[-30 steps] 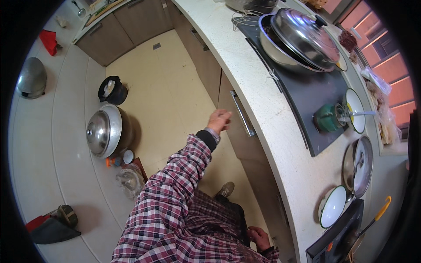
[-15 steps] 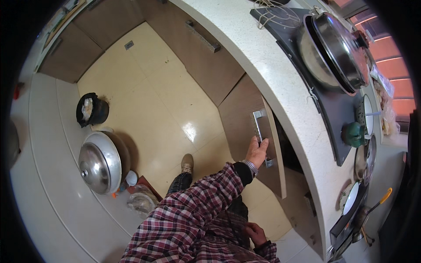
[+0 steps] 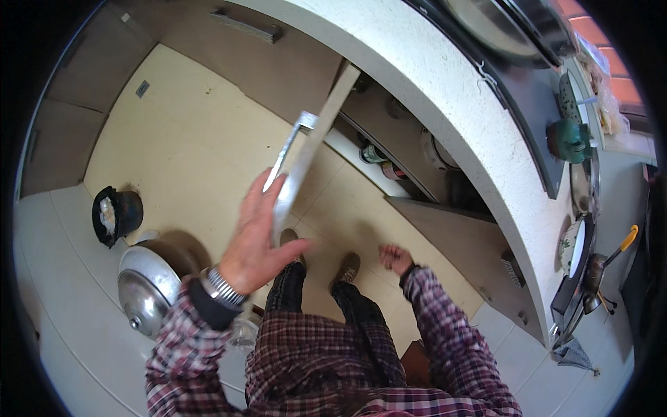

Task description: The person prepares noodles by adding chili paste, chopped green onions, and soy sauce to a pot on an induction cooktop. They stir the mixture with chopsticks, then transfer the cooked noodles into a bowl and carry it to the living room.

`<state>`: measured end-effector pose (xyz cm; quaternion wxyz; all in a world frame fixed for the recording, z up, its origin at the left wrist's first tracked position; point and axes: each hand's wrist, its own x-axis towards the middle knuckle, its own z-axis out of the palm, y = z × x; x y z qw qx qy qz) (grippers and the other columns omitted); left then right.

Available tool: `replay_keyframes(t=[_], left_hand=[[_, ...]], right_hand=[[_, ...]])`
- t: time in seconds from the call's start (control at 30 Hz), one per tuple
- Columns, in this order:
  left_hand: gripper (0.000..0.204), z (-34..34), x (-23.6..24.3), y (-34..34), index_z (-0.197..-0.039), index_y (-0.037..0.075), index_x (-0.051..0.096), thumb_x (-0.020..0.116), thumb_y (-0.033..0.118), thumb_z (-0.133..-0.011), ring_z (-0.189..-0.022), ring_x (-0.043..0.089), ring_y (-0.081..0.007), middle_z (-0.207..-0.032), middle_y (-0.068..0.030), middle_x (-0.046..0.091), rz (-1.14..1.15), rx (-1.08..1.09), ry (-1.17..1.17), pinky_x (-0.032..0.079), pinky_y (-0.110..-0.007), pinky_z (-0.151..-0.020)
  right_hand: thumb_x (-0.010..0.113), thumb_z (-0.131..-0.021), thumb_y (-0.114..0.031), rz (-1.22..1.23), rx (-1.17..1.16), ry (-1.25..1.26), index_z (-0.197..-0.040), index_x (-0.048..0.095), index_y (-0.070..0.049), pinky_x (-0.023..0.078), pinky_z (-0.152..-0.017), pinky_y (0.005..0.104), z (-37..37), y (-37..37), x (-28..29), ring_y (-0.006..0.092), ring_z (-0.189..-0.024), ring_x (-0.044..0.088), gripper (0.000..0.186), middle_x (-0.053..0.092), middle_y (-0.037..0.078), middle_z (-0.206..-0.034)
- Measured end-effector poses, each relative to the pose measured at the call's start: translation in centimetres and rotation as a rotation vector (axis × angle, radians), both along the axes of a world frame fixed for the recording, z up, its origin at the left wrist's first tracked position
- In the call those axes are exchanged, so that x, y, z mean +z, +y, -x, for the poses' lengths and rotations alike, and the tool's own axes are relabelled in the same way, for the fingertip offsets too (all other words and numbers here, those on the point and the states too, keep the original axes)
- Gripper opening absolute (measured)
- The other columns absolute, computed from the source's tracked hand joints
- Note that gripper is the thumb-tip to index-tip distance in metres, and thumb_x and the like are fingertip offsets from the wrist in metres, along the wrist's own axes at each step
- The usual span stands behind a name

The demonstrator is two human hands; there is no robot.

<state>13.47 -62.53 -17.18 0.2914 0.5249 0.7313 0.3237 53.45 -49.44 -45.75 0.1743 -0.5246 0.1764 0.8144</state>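
Note:
My left hand (image 3: 253, 229) is on the metal handle (image 3: 283, 149) of an open cabinet door (image 3: 316, 139), fingers over the bar and thumb out to the side. My right hand (image 3: 394, 257) hangs lower to the right, fingers curled; what they hold, if anything, I cannot make out. Between the open door and a second door panel (image 3: 458, 243), the cabinet shows a shelf, small cans (image 3: 375, 154) low down and metal pots (image 3: 434, 149) partly hidden under the counter edge.
A curved white countertop (image 3: 431, 76) carries a dark cooktop (image 3: 528, 132), a green jar (image 3: 571, 139) and bowls (image 3: 571, 247). At left on the tiled floor (image 3: 180, 125) stand a black bin (image 3: 118, 215) and a large lidded metal pot (image 3: 142, 295). My feet (image 3: 344, 271) are below.
The cabinet door has swung wide open with my left hand on its handle, exposing the shelves. My right hand has risen away from my side. My view has turned down toward the cabinet.

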Motion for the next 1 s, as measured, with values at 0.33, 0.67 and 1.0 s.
replay_keyframes(t=[0.33, 0.67, 1.0], left_hand=[[0.073, 3.3, -0.9, -0.9, -0.138, -0.005, 0.029, 0.058, 0.031, -0.082, -0.136, 0.023, -0.0375, -0.144, -0.0258, 0.025, 0.146, -0.01, -0.063, 0.018, -0.046, -0.11], [0.083, 1.9, -1.1, -1.5, -0.144, -0.004, 0.016, 0.064, 0.031, -0.085, -0.131, 0.033, -0.0302, -0.145, -0.02, 0.028, 0.15, 0.183, -0.121, 0.027, -0.042, -0.107], [0.072, -3.0, -0.3, 0.8, -0.14, -0.006, 0.022, 0.052, 0.006, -0.076, -0.136, 0.023, -0.0358, -0.145, -0.0243, 0.024, 0.086, 0.065, 0.035, 0.017, -0.042, -0.112]], right_hand=[[0.065, -0.083, -0.035, -0.948, 0.691, -1.043, -0.129, 0.046, -0.001, 0.044, -0.089, 0.038, 7.6, 19.9, -14.3, 0.0256, -0.113, 0.049, 0.06, 0.042, 0.015, -0.136], [0.075, -0.077, -0.025, -1.128, 0.437, -0.971, -0.11, 0.061, -0.01, 0.046, -0.079, 0.0323, 4.9, 20.4, -20.8, 0.0179, -0.091, 0.057, 0.039, 0.063, 0.003, -0.101], [0.07, -0.079, -0.006, -0.806, 0.343, -0.234, -0.1, 0.066, -0.001, 0.047, -0.085, 0.0289, 1.2, 0.4, -5.2, 0.0147, -0.09, 0.061, 0.022, 0.068, 0.006, -0.096]])
